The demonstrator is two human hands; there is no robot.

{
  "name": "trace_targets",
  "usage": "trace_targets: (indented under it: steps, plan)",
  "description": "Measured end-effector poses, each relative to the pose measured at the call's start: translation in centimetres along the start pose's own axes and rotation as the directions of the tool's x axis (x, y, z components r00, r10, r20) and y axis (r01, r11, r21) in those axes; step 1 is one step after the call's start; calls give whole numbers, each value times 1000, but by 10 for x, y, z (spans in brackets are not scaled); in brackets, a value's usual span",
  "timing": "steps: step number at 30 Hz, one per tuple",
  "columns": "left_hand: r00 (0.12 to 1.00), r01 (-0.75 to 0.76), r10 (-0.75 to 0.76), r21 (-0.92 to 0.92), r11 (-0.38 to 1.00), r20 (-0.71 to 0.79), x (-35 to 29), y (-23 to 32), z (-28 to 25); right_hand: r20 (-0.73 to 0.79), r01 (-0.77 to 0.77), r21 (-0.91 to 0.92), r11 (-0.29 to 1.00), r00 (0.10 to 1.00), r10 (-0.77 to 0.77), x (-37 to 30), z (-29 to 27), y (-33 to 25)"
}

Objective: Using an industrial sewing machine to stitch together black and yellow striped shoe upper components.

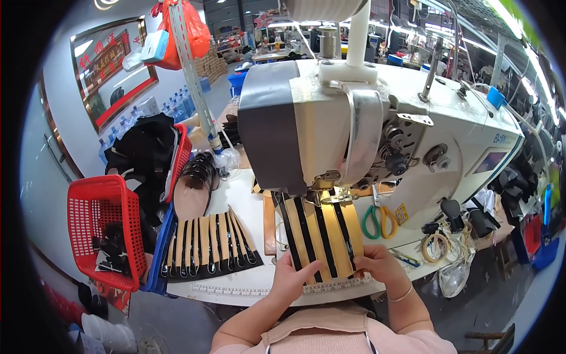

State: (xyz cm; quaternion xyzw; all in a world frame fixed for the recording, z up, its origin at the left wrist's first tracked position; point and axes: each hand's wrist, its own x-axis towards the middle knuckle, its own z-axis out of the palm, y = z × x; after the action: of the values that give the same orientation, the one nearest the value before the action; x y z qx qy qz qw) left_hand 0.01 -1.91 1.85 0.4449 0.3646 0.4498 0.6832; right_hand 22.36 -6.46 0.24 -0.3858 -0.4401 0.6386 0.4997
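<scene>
A panel of tan and black stripes runs from under the head of a white and grey sewing machine toward me. My left hand is closed on its near left edge, the thumb lying across the stripes. At the near right corner, my right hand pinches the panel between thumb and fingers. The machine's lamp lights the strips by the needle area, and the needle itself is hard to make out. Scissors with green and yellow handles lie right of the panel.
A similar striped piece fans out on the table at left, near a stack of tan and black pieces. A red basket with black scraps stands further left. A tape roll sits at right. A measuring strip follows the near edge.
</scene>
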Motion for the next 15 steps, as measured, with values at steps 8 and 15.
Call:
trace_targets:
  steps: [8, 15]
  plan:
    - [995, 23, -8, -162, 987, 96, 27, 11, -4, -50, 15, 79, 997, 999, -11, 9, 1, -12]
    - [994, 17, -1, -140, 990, 110, 41, 16, -7, -17, 54, 193, 980, 999, -52, 25, -2, -13]
